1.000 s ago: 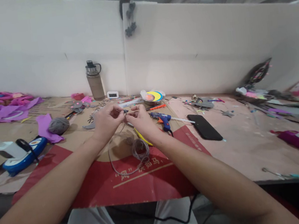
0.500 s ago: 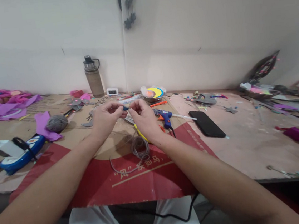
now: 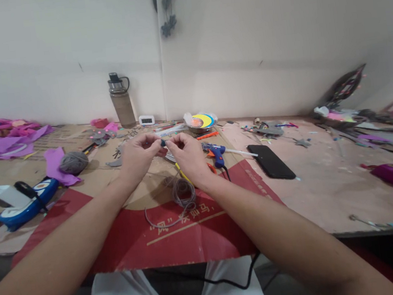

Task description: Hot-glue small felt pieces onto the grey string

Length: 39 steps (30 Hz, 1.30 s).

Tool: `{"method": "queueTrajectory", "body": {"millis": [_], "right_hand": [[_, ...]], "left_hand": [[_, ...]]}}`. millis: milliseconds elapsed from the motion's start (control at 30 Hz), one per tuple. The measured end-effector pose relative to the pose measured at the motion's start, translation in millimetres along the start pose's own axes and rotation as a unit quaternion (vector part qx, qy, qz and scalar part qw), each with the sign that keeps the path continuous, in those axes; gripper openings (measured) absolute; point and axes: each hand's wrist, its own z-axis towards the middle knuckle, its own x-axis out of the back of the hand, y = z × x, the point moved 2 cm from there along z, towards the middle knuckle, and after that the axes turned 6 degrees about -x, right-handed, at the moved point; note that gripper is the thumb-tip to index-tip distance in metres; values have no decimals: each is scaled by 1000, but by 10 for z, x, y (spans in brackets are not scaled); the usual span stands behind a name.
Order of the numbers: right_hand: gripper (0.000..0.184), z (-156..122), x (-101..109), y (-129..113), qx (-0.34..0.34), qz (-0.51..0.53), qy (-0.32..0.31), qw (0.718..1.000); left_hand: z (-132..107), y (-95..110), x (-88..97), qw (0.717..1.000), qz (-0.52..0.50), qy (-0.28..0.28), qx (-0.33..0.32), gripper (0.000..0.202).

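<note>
Between my fingertips is a small dark blue-green piece [image 3: 163,143], too small to make out its kind. My left hand [image 3: 143,152] pinches its left side with thumb and forefinger. From the right, my right hand [image 3: 184,152] closes thumb and fingers on the same piece. Below the hands lies a loose coil of grey yarn [image 3: 183,194], its tail curling left over the red printed board [image 3: 122,246]. A blue glue gun [image 3: 218,153] with a clear glue stick rests just beyond my right hand.
A black phone [image 3: 271,161] lies to the right. On the left are a grey yarn ball [image 3: 74,162], purple paper [image 3: 56,166] and a blue power strip [image 3: 29,204]. Behind stand a water bottle [image 3: 122,104], a small clock [image 3: 146,120] and a bowl [image 3: 201,124].
Both hands stay together at nearly the same spot. The small piece has turned slightly between the fingertips. The whole view has shifted a little.
</note>
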Motion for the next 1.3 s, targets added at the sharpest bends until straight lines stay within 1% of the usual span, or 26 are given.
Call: {"method": "queueTrajectory", "body": {"millis": [300,400,533,600,633,700,733,800,867,967,1100,1200,1300], "right_hand": [[17,-12,3,-38,-14,3,11,1000],[17,-12,9,-38,-12,2,10,1000],[13,-14,30,-18,-4,25,26,999],[17,-14,37,-9,-1,40,19,999],[17,-13,37,-7,1,41,6,999],[9,-8,38,-7,4,36,-16,999],[7,-4,42,-8,5,32,-20,999],[11,7,57,-5,1,24,-16,1000],[10,17,76,3,-3,13,-11,1000],[9,24,102,12,2,-21,-14,1000],[10,15,127,0,39,-72,-13,997],[9,0,132,-21,79,-112,-11,990],[10,-17,123,-31,103,-134,-23,985]], "left_hand": [[-14,14,-13,1000,-16,-14,13,9],[-9,-1,-26,997,-66,-24,26,6],[-6,-18,-44,989,-129,-26,70,6],[-5,-25,-51,984,-154,-29,89,7],[-5,-30,-54,981,-166,-34,96,8],[-1,-45,-57,976,-185,-51,108,10],[1,-53,-58,973,-191,-61,112,11],[6,-66,-55,969,-200,-83,121,12],[11,-71,-47,966,-203,-98,128,15],[18,-70,-30,970,-177,-104,132,20],[24,-54,-17,983,-101,-108,110,21],[15,-14,-15,990,-42,-112,80,13],[7,46,-4,993,36,-107,30,7]]}}
